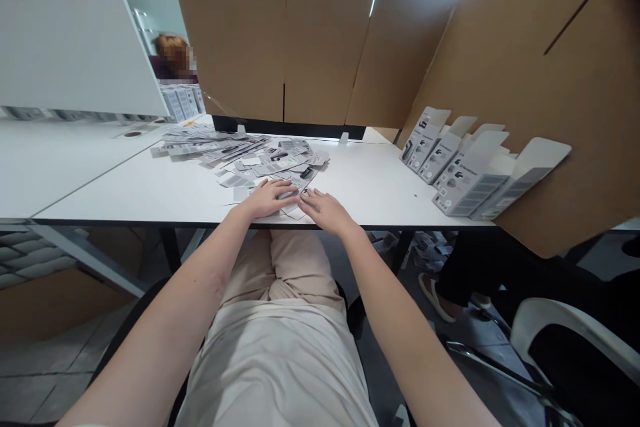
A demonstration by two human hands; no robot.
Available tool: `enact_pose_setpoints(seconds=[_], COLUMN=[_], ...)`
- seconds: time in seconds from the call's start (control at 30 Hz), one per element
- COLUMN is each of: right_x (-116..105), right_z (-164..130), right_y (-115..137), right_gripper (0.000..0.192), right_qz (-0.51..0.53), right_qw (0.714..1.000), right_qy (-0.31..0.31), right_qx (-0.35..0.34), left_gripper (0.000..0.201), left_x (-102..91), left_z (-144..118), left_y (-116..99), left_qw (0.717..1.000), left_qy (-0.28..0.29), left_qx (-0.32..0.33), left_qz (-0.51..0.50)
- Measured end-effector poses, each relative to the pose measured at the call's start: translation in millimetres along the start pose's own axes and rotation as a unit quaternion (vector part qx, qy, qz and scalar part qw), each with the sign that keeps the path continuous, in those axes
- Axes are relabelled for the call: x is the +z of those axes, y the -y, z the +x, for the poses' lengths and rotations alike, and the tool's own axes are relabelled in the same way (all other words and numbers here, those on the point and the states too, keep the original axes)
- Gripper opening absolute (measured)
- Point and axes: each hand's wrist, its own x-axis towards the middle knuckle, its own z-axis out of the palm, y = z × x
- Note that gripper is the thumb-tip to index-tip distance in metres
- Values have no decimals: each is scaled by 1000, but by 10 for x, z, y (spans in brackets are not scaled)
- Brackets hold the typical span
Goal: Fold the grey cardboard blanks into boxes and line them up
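Note:
My left hand (271, 198) lies palm down near the table's front edge, fingers stretched over a flat printed carton (295, 212). Close beside it, my right hand (327, 209) also rests flat, its fingertips touching the same spot and nearly meeting the left thumb. Much of the carton is hidden under both hands. Just beyond them spreads a loose heap of flattened grey-and-white cartons (280, 159), some overlapping and turned at different angles.
At the right stand several opened-up boxes (463, 177) with raised flaps. Cardboard panels (320, 33) wall the back and right of the white table (125, 197). A person (173, 57) is behind at the left; another's leg and a chair (575, 327) are at lower right.

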Motion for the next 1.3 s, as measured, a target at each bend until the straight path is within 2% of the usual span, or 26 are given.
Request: enact_pose_setpoints(seconds=[0.13,0.2,0.37,0.5,0.57,0.7,0.77,0.83,0.87,0.93,1.0,1.03,1.1,1.23,1.3], right_x=[-18,-8,-107,-433,-625,-909,-981,-1013,-1011,-966,-852,-767,-556,-108,47], right_z=[-143,-244,-463,-449,-381,-217,-147,-76,-33,76,216,290,421,506,470], right_y=[-64,-99,-219,-305,-312,-254,-206,-166,-153,-146,-155,-161,-164,-140,-142], right_gripper=[99,100,65,33,28,26,26,28,39,72,94,99,105,130,141], right_qz=[-33,-47,6,75,75,7,-32,-54,-55,-23,40,74,124,180,190], right_qw=[998,997,998,993,991,976,960,930,912,876,860,865,896,951,972], right_qy=[29,28,3,3,-46,-166,-237,-330,-380,-467,-503,-491,-423,-242,-132], right_qx=[-41,-53,-68,-87,-100,-137,-147,-150,-146,-120,-81,-67,-54,-66,-40], left_gripper=[85,81,75,82,79,71,58,48,47,49,54,57,58,41,30], left_x=[17,41,71,14,-19,-37,-25,-20,-24,-43,-67,-72,-55,115,218], left_z=[36,55,87,50,9,-44,-30,14,45,125,227,283,389,511,516], left_y=[9,8,19,22,-1,-105,-160,-193,-200,-202,-209,-222,-268,-381,-395], left_qw=[999,999,996,990,987,977,968,954,945,923,893,876,840,774,742], left_qy=[-23,-38,-80,-108,-121,-144,-165,-203,-226,-274,-318,-336,-359,-348,-334], left_qx=[-6,-3,-6,5,23,79,99,100,94,71,41,26,-1,-61,-108], left_qz=[-21,-26,-45,-86,-106,-139,-163,-196,-216,-261,-315,-345,-407,-526,-571])
